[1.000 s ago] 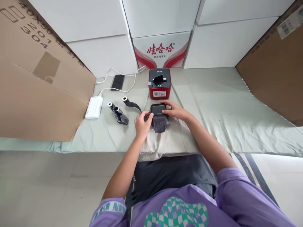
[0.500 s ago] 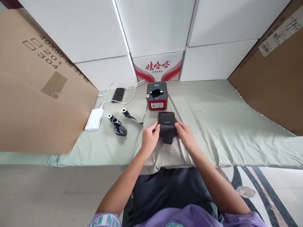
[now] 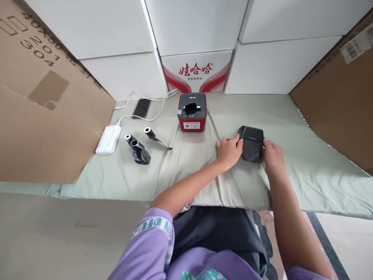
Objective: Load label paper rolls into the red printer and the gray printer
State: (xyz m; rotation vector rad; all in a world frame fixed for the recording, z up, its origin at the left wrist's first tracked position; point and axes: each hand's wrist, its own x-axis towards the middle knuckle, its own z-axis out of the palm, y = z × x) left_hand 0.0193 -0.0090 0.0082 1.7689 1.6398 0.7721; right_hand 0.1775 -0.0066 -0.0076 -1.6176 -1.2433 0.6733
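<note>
A small black printer [image 3: 252, 144], boxy with a dark panel on top, rests on the cloth-covered surface at the right of centre. My left hand [image 3: 229, 152] closes on its left side, with the fingers at its upper left corner. My right hand [image 3: 273, 157] grips the opposite side, fingertips partly hidden behind the edge. Left of my hands stands a red and black receipt printer [image 3: 192, 112] with a short black strip sticking out of its top slot. Several small rolls [image 3: 141, 154] with dark, partly unwound paper lie farther left.
A white power bank [image 3: 108, 139] and a black phone [image 3: 141, 108] lie at the left, with a white cable [image 3: 159, 116] looping between them. Cardboard boxes [image 3: 46, 128] wall the left and right sides. White boxes [image 3: 192, 27] are stacked at the back.
Both hands have carried the black printer to the right, from in front of the red printer. It is turned slightly now. The view has shifted a little.
</note>
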